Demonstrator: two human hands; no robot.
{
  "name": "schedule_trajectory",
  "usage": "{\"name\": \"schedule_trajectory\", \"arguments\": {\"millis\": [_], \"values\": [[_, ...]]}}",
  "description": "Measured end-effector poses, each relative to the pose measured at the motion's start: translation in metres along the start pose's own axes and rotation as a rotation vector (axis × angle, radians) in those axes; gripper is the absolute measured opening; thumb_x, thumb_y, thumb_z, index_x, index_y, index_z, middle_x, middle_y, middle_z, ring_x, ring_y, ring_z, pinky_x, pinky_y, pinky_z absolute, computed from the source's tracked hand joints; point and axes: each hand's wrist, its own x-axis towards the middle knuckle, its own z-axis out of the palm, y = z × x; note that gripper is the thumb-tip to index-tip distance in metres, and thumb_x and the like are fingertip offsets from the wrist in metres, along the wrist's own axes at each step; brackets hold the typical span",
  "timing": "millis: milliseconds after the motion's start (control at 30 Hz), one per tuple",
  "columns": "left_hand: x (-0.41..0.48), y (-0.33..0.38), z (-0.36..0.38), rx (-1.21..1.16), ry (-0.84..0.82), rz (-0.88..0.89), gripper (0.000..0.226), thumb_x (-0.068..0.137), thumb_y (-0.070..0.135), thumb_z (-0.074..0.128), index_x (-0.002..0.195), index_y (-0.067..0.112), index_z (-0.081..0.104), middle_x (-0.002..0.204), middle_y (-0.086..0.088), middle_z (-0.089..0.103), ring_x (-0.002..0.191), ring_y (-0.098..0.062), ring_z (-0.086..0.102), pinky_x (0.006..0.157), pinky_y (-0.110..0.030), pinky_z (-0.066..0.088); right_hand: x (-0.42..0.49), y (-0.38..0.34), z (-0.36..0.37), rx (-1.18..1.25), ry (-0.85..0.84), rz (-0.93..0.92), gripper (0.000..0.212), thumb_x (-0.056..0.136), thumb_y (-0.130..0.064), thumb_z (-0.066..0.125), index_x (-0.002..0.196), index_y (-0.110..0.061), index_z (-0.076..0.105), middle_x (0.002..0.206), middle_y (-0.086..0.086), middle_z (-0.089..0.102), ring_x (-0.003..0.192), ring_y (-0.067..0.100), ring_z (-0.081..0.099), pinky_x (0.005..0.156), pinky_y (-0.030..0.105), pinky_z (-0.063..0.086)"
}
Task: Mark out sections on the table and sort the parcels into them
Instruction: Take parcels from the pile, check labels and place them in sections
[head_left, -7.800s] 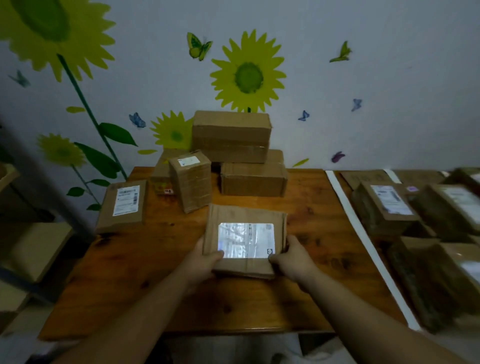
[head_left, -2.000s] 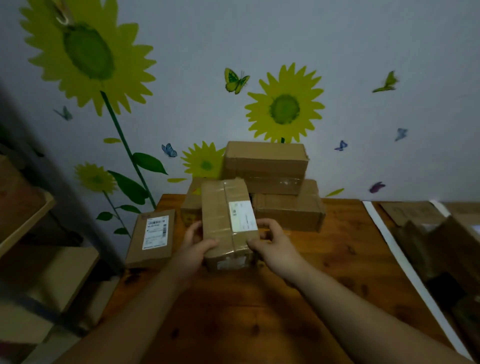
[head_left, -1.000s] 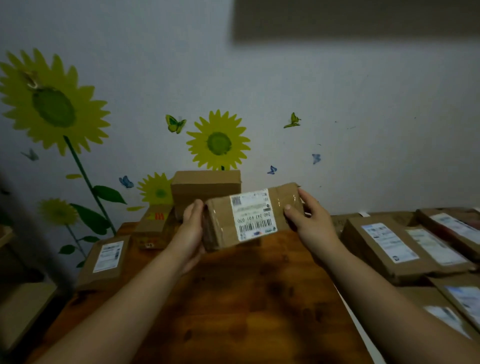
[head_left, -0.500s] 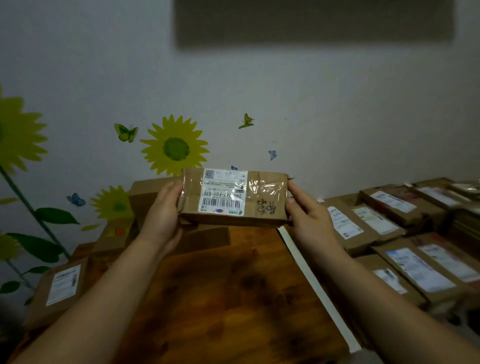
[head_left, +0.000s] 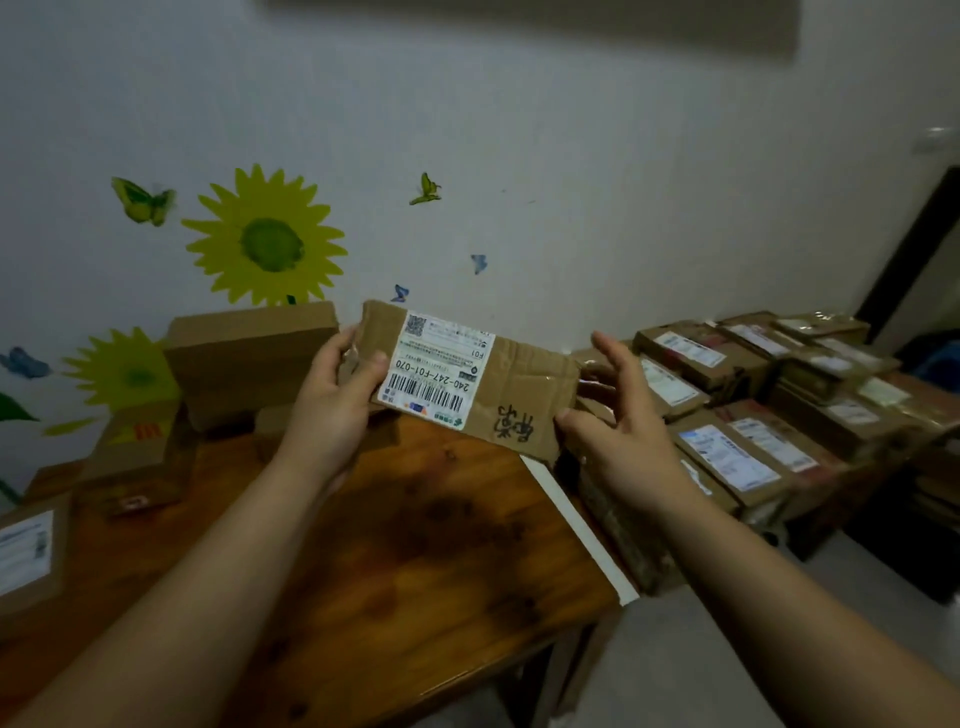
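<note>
Head view: dim room, looking down over both forearms to a wooden worktop (head_left: 415, 545) set against a white wall.
Parcel: flat brown cardboard parcel (head_left: 524, 382), held up in the air above the back of the worktop at mid frame, tilted down to the right. White shipping label (head_left: 436, 369) with a barcode on its left half, dark handwriting (head_left: 514, 421) at its lower right.
Left hand: left hand (head_left: 332, 395) grips the parcel's left end, thumb over the front face, fingers wrapped behind.
Right hand: right hand (head_left: 618, 431) is open at the parcel's right end, fingers spread and nearly straight, thumb tip touching the lower right corner.
Tape: white tape strip (head_left: 576, 530) runs along the worktop's right edge.
Left of frame: stacked plain boxes (head_left: 249, 358) against the wall; a smaller box (head_left: 140, 457) in front of them; a labelled box (head_left: 26, 551) at the far left edge.
Right of frame: many labelled parcels (head_left: 727, 452) packed close together beyond the tape.
Wall: sunflower sticker (head_left: 265, 244) and small butterflies at upper left.
</note>
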Motion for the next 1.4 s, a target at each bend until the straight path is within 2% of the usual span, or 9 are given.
{"name": "schedule_trajectory", "arguments": {"millis": [100, 233, 567, 733, 833, 1033, 1133, 1267, 1400], "values": [[-0.006, 0.006, 0.031, 0.038, 0.016, 0.001, 0.032, 0.095, 0.011, 0.052, 0.126, 0.012, 0.046, 0.102, -0.003, 0.064, 0.064, 0.006, 0.064, 0.052, -0.009, 0.048, -0.001, 0.001, -0.020, -0.111, 0.007, 0.010, 0.037, 0.087, -0.024, 0.062, 0.116, -0.041, 0.047, 0.120, -0.011, 0.039, 0.105, 0.000, 0.048, 0.087, 0.026, 0.053], [-0.019, 0.010, 0.095, -0.012, -0.054, 0.009, 0.061, 0.089, 0.007, 0.061, 0.140, 0.025, 0.034, 0.130, 0.003, 0.048, 0.085, -0.002, 0.059, 0.075, -0.024, 0.054, -0.004, 0.009, -0.049, -0.093, -0.043, 0.025, 0.022, 0.091, -0.026, 0.060, 0.102, -0.043, 0.050, 0.110, -0.015, 0.056, 0.099, 0.004, 0.060, 0.074, 0.021, 0.054], [-0.075, -0.017, 0.281, 0.282, -0.805, -0.007, 0.097, 0.077, 0.005, 0.073, 0.147, 0.044, 0.018, 0.130, 0.012, 0.056, 0.113, -0.006, 0.060, 0.091, -0.028, 0.052, -0.026, 0.048, -0.219, 0.080, 0.063, 0.055, 0.072, 0.091, -0.016, 0.061, 0.140, -0.053, 0.022, 0.118, -0.021, 0.058, 0.100, 0.002, 0.063, 0.080, 0.024, 0.056], [-0.088, -0.030, 0.356, 0.383, -1.004, -0.117, 0.102, 0.074, 0.011, 0.073, 0.138, 0.063, 0.013, 0.142, 0.010, 0.044, 0.120, -0.018, 0.055, 0.085, -0.038, 0.054, -0.039, 0.067, -0.309, 0.152, 0.280, 0.240, 0.029, 0.097, -0.031, 0.050, 0.125, -0.029, 0.047, 0.114, -0.002, 0.063, 0.095, 0.014, 0.066, 0.084, 0.044, 0.057], [-0.102, -0.037, 0.402, 0.384, -1.002, -0.093, 0.087, 0.084, 0.003, 0.060, 0.132, 0.067, 0.025, 0.131, 0.016, 0.051, 0.110, -0.018, 0.061, 0.079, -0.039, 0.056, -0.042, 0.075, -0.352, 0.168, 0.407, 0.265, 0.021, 0.093, -0.020, 0.059, 0.111, -0.024, 0.050, 0.113, 0.002, 0.065, 0.098, 0.016, 0.065, 0.084, 0.041, 0.057], [-0.109, -0.055, 0.479, 0.441, -0.788, 0.250, 0.037, 0.091, 0.015, 0.056, 0.101, 0.051, 0.053, 0.121, 0.012, 0.060, 0.113, -0.011, 0.057, 0.094, -0.042, 0.051, -0.045, 0.096, -0.426, 0.187, 0.516, 0.126, 0.106, 0.078, -0.006, 0.074, 0.145, -0.052, 0.005, 0.108, -0.021, 0.052, 0.096, 0.006, 0.061, 0.073, 0.035, 0.059], [-0.103, -0.062, 0.513, 0.425, -0.845, 0.265, 0.038, 0.094, 0.015, 0.053, 0.098, 0.053, 0.053, 0.115, 0.014, 0.062, 0.109, -0.011, 0.059, 0.091, -0.040, 0.053, -0.042, 0.105, -0.455, 0.045, 0.651, 0.122, 0.090, 0.061, -0.034, 0.082, 0.131, -0.049, 0.027, 0.137, -0.005, 0.044, 0.116, 0.016, 0.055, 0.087, 0.044, 0.055], [-0.086, -0.074, 0.560, 0.503, -0.997, 0.315, 0.037, 0.096, 0.016, 0.049, 0.103, 0.052, 0.052, 0.108, 0.029, 0.054, 0.103, 0.004, 0.054, 0.081, -0.016, 0.048, -0.035, 0.128, -0.503, 0.060, 0.786, 0.102, 0.090, 0.078, -0.016, 0.076, 0.140, -0.048, 0.021, 0.143, -0.005, 0.037, 0.117, 0.013, 0.051, 0.083, 0.033, 0.053], [-0.060, -0.095, 0.625, 0.422, -0.811, 0.394, 0.035, 0.089, 0.018, 0.062, 0.113, 0.037, 0.047, 0.122, 0.018, 0.045, 0.109, 0.002, 0.046, 0.083, -0.017, 0.046, -0.010, 0.157, -0.557, 0.067, 0.894, 0.135, 0.046, 0.085, -0.021, 0.068, 0.122, -0.033, 0.043, 0.119, -0.001, 0.059, 0.096, 0.009, 0.063, 0.063, 0.018, 0.054]]}}
